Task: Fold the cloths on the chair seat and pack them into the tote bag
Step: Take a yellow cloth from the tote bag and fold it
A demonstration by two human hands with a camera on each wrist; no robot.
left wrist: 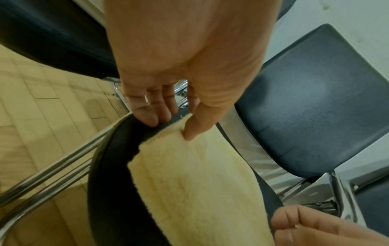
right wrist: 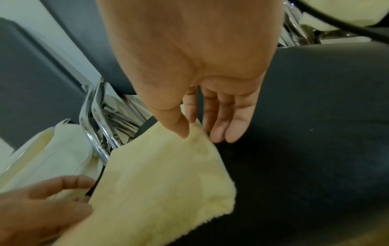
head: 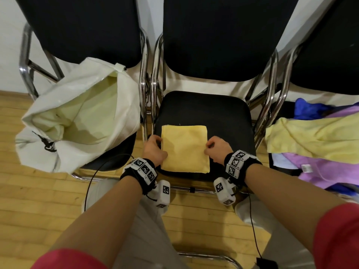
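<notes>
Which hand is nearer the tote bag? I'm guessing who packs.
Left. The left hand grips the folded yellow cloth's edge beside the tote bag; the right hand pinches the far edge.

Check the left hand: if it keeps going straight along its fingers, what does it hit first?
Probably nothing new: the left hand already touches the yellow cloth on the chair seat. Farther along comes the chrome frame; depth unclear.

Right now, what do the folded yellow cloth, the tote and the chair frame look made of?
Cloth: soft fleecy or terry-like fabric, matte; fuzzy nap and fluffy edges show in both wrist views.
Tote: thin woven fabric, off-white and matte, probably canvas or similar; it slumps and creases, with a pale yellow lining.
Chair frame: tubular metal, likely chromed; mirror-bright highlights.
</notes>
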